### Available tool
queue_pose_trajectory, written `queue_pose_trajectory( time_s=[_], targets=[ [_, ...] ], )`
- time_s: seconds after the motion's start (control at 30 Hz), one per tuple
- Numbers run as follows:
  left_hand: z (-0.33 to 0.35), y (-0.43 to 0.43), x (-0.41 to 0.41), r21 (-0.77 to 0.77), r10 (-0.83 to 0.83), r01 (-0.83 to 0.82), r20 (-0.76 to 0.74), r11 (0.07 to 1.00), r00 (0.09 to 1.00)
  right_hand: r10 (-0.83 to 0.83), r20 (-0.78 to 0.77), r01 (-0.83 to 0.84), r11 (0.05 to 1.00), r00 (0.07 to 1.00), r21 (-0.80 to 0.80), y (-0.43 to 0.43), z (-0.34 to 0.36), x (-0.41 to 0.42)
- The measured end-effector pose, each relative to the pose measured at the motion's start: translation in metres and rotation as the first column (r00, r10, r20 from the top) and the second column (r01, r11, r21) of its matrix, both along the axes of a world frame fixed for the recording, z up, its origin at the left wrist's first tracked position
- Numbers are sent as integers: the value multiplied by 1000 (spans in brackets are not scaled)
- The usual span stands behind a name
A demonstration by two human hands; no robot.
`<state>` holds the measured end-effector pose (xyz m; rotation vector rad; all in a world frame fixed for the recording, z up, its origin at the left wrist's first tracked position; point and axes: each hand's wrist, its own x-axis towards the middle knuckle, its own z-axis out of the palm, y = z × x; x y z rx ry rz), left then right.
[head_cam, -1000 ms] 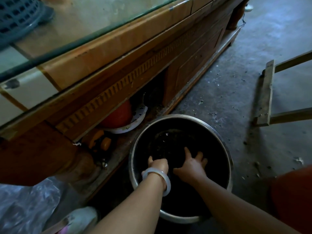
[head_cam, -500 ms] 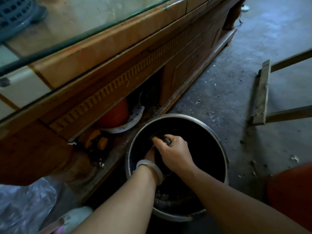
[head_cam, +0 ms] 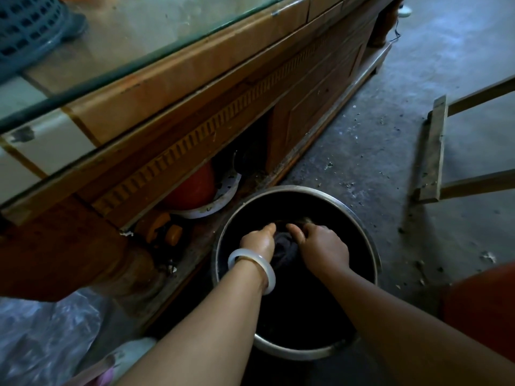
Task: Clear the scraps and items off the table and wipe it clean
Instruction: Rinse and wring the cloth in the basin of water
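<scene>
A round metal basin (head_cam: 373, 246) stands on the concrete floor beside the wooden table (head_cam: 178, 79), which has a glass top. Inside the basin, my left hand (head_cam: 257, 240), with a pale bangle on the wrist, and my right hand (head_cam: 320, 245) both grip a bunched dark cloth (head_cam: 284, 246) between them. Both hands look wet. The basin's inside is dark and any water in it cannot be made out.
A blue plastic basket (head_cam: 30, 29) sits on the table's far left. Under the table lie a red bowl (head_cam: 192, 188), a white perforated plate (head_cam: 225, 190) and orange items (head_cam: 167, 232). A plastic bag (head_cam: 41, 338) lies lower left. A wooden frame (head_cam: 434, 146) rests on the scrap-littered floor at right.
A second ago my right hand lay spread open in the basin. Both hands have since closed around the dark cloth and bunched it up between them.
</scene>
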<state>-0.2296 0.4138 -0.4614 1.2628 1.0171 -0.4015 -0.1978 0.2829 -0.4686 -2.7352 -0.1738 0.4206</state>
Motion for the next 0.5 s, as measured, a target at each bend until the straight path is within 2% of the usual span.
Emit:
queue_pose_trajectory(
  time_s=[0.07,0.17,0.23,0.27,0.33,0.43,0.5],
  targets=[
    [0,4,-5,78,-31,33,-27,996,999,-33,-143,27,999,989,-39,-7,-7,-2],
    [-7,3,-7,69,126,-124,-28,990,992,4,-292,-41,992,956,-122,-11,-19,-16],
    [-2,-4,-18,0,230,-231,-77,973,970,12,-353,-59,991,936,-120,-5,-26,-25],
    [-7,-7,-21,-47,220,-226,-104,973,970,8,-376,-33,998,926,-60,-1,-29,-28],
    [-9,-13,-23,-62,133,-143,-139,988,981,-16,-406,94,981,914,172,8,-27,-30],
    [-14,-6,-22,-144,139,-166,-178,976,974,6,-460,238,850,888,470,26,-7,-32],
    [-6,2,-24,-323,215,-269,-193,907,957,31,-468,296,738,883,606,36,9,-34]
  ],
)
